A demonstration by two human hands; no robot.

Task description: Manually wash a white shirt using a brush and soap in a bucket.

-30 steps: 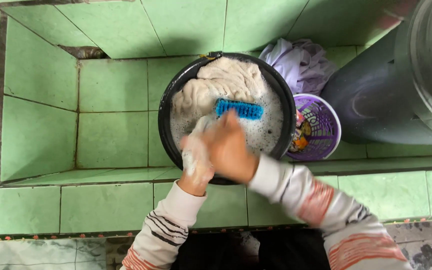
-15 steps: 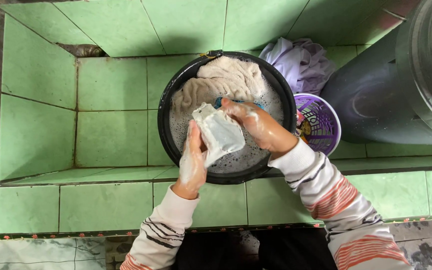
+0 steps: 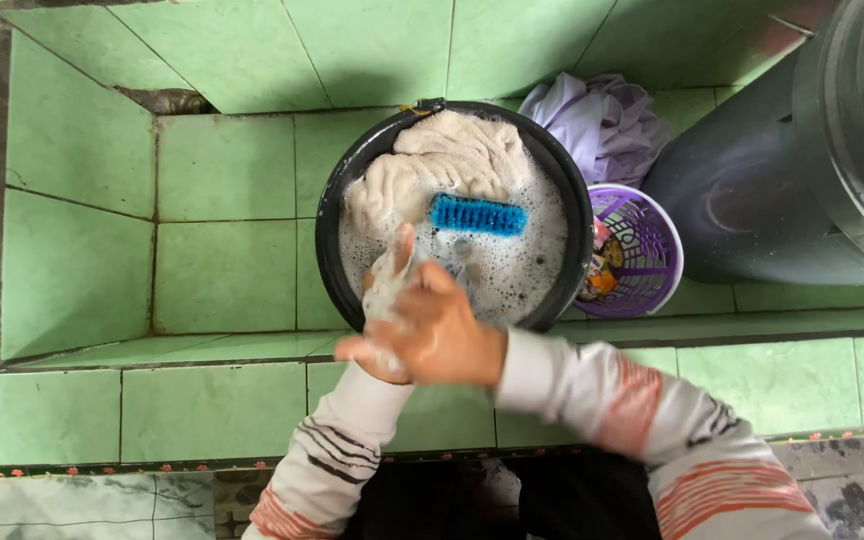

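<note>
Cloth (image 3: 389,285), soapy and white, is now bunched between both hands at the basin's (image 3: 324,235) near rim, no longer spread open; the right hand (image 3: 442,335) clenches over the left hand (image 3: 384,300), whose fingers grasp it. Brush (image 3: 478,215) floats uncovered beyond.

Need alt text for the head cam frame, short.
Seen from above, the soapy left hand and right hand press together over a black basin of suds holding a beige cloth and a blue brush. Green tiles surround it; a purple basket sits right.
</note>
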